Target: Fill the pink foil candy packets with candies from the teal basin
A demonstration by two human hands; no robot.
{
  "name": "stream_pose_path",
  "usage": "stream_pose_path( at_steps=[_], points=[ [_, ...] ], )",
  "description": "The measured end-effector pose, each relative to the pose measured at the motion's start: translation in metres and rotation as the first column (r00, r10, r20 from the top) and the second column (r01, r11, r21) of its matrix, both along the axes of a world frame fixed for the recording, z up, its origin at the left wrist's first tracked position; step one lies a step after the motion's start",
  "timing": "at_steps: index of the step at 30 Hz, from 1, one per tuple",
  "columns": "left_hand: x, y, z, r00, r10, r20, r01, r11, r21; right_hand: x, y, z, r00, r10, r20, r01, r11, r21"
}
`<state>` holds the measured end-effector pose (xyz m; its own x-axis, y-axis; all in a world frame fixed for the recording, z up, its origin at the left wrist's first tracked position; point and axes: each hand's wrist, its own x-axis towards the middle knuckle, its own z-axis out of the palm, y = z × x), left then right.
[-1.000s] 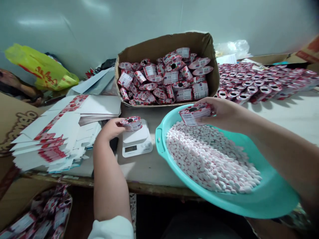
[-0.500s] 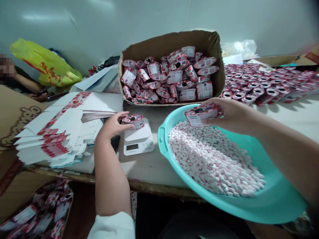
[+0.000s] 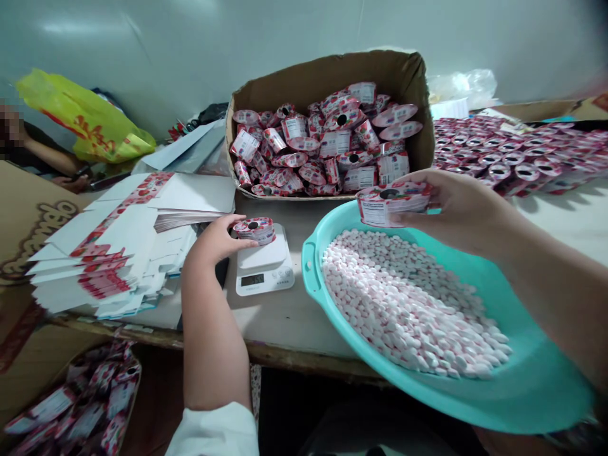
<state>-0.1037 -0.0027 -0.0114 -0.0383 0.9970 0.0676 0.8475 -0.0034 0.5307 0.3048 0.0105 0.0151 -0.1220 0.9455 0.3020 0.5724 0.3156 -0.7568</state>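
On the small white kitchen scale (image 3: 266, 269) stands an oval red-and-white candy packet (image 3: 262, 234) with a dark opening on top. My left hand (image 3: 216, 240) is beside it, thumb and fingers apart around its left side; I cannot tell if they touch it. My right hand (image 3: 456, 206) grips a similar candy packet (image 3: 380, 208), upright with its dark opening up, over the far rim of the turquoise basin (image 3: 316, 278). White-pink candies (image 3: 408, 304) fill much of the basin.
Behind is a cardboard box (image 3: 275, 82) of packets. Rows of open packets (image 3: 513, 155) stand at right. Flat printed cartons (image 3: 114, 240) are stacked at left, near a yellow bag (image 3: 85, 120). Below the table is another box of packets (image 3: 85, 405). Another person's arm (image 3: 50, 155) shows far left.
My left hand has loosened its fingers from the packet on the scale. My right hand has lifted its packet slightly and moved it right. The view has shifted a little.
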Motion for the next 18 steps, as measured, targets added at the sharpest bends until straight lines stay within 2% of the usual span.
stream_pose_path(
  at_steps=[3, 7, 8, 10, 12, 14, 16, 18],
  points=[
    [0.000, 0.001, -0.001, 1.000, -0.005, 0.004, 0.005, 1.000, -0.011, -0.002, -0.002, 0.002, 0.999, 0.042, 0.024, -0.042, 0.999, -0.003],
    [0.005, 0.003, -0.001, 1.000, -0.023, -0.016, 0.021, 0.998, -0.066, -0.006, -0.006, 0.008, 0.998, 0.031, 0.053, -0.032, 0.999, 0.003],
    [0.008, 0.004, -0.001, 0.999, -0.023, -0.034, 0.021, 0.999, -0.043, -0.006, -0.007, 0.009, 0.997, 0.032, 0.071, -0.033, 0.999, 0.010],
    [0.018, 0.006, 0.000, 0.998, -0.024, -0.066, 0.032, 0.992, 0.126, -0.007, -0.008, 0.011, 0.994, 0.034, 0.108, -0.037, 0.999, 0.022],
    [0.034, 0.006, 0.001, 0.996, -0.054, -0.071, 0.077, 0.921, 0.382, -0.008, -0.009, 0.012, 0.993, 0.044, 0.111, -0.046, 0.999, 0.014],
    [0.055, 0.005, 0.003, 0.993, -0.110, -0.052, 0.119, 0.797, 0.592, -0.009, -0.010, 0.011, 0.995, 0.049, 0.087, -0.048, 0.999, -0.011],
    [0.075, 0.001, 0.004, 0.980, -0.191, -0.050, 0.171, 0.695, 0.698, -0.010, -0.010, 0.010, 0.996, 0.056, 0.072, -0.054, 0.998, -0.026],
    [0.091, -0.002, 0.003, 0.948, -0.295, -0.121, 0.293, 0.658, 0.694, -0.011, -0.011, 0.009, 0.996, 0.055, 0.068, -0.053, 0.998, -0.037]
  ],
)
